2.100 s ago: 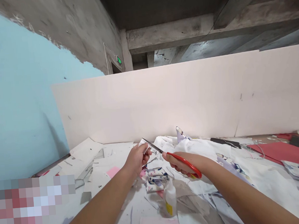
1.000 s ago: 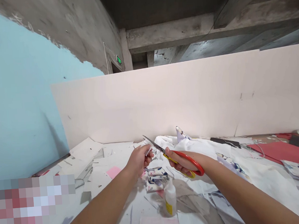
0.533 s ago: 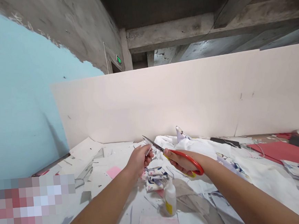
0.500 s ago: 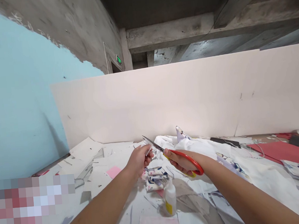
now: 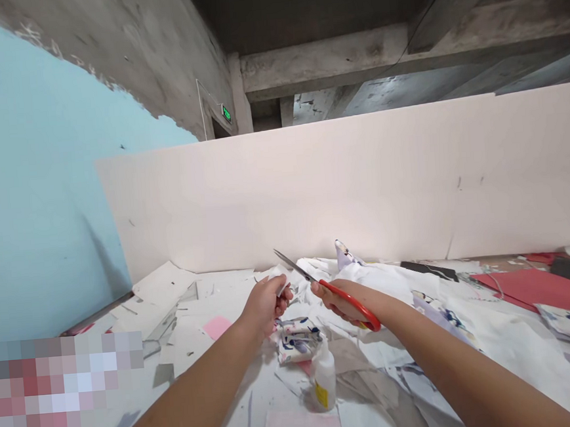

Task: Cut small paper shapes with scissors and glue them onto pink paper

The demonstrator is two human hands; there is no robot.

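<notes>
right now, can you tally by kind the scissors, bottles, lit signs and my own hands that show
Scissors: 1
White bottle: 1
Green lit sign: 1
Hands: 2, the left hand and the right hand
Total: 5

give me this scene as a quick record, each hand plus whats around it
left hand: left hand pinches a small white piece, material unclear
right hand: right hand grips scissors, red handle, blades pointing toward the panel
near the hands: folded patterned cloth; upright white bottle with yellow label, nearer the camera than that cloth
right side: white cloth; red sheet
left side: pink piece, white sheets
behind: pale panel, blue wall, green sign
</notes>
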